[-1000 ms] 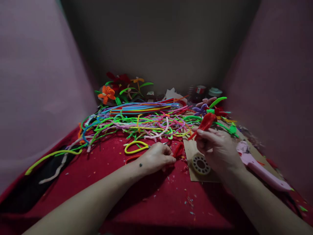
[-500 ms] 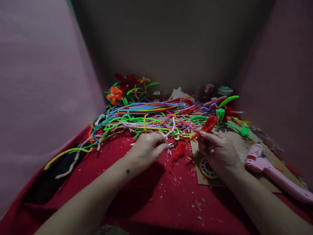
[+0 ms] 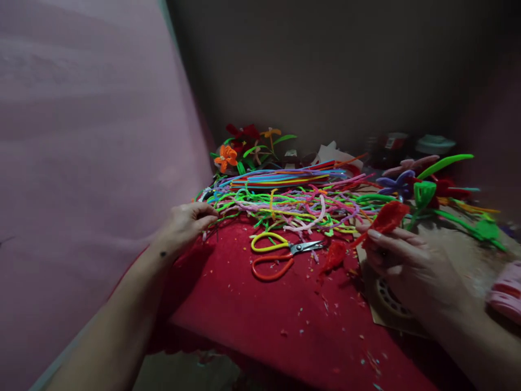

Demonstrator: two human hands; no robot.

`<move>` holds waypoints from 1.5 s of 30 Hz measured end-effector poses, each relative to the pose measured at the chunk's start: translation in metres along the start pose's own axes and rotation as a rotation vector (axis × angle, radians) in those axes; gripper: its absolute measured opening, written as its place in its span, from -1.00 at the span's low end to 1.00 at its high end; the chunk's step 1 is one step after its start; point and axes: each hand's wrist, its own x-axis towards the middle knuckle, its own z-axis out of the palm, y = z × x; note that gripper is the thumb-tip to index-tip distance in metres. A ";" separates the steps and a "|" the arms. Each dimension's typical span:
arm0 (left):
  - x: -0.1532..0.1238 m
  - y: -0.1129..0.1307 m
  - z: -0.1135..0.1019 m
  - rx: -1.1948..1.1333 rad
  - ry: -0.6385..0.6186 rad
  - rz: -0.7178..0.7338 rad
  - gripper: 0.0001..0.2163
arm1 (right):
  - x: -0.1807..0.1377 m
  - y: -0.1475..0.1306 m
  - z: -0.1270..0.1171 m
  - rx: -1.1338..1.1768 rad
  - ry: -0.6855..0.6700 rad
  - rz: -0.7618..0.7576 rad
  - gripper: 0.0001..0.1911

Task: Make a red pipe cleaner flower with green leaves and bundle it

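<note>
My right hand (image 3: 402,258) pinches a red pipe-cleaner petal piece (image 3: 386,217) and holds it just above the red cloth (image 3: 285,320). My left hand (image 3: 185,222) reaches to the left end of a tangled heap of coloured pipe cleaners (image 3: 285,203), its fingers curled together at the strands; whether it holds one is unclear. Between my hands lie small scissors (image 3: 277,252) with one yellow and one orange handle. A second red petal piece (image 3: 334,255) lies beside the scissor tips.
Finished pipe-cleaner flowers (image 3: 244,146) stand at the back left, and more flowers with green leaves (image 3: 423,187) lie at the right. A cardboard sheet (image 3: 456,239) carries a tape roll (image 3: 388,304). A pink glue gun (image 3: 507,290) sits at the right edge. Pink wall on the left.
My left hand left the scissors and moved left to the end of the pipe-cleaner heap, uncovering the scissors. The view swung left. My right hand keeps holding the red petal.
</note>
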 end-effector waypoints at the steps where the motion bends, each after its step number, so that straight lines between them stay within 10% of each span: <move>1: 0.001 -0.006 0.003 0.058 -0.073 0.020 -0.81 | 0.000 0.001 -0.001 0.001 -0.006 0.005 -0.84; 8: 0.007 -0.020 0.036 0.614 -0.136 -0.087 -0.69 | 0.003 0.006 -0.003 -0.034 -0.024 -0.026 -0.85; 17: -0.001 -0.018 0.026 0.643 -0.238 -0.038 -0.81 | 0.002 0.003 -0.002 -0.019 -0.029 -0.016 -0.86; 30: -0.032 0.082 0.028 -0.733 -0.584 -0.048 -0.80 | -0.007 0.007 0.009 0.102 -0.230 0.154 -0.83; 37: -0.043 0.146 0.061 -0.797 -0.589 0.132 -0.88 | -0.004 0.011 0.008 0.144 -0.363 0.156 -0.87; 45: -0.042 0.153 0.077 -0.619 -0.511 0.253 -0.86 | -0.003 0.011 0.008 0.180 -0.426 0.137 -0.84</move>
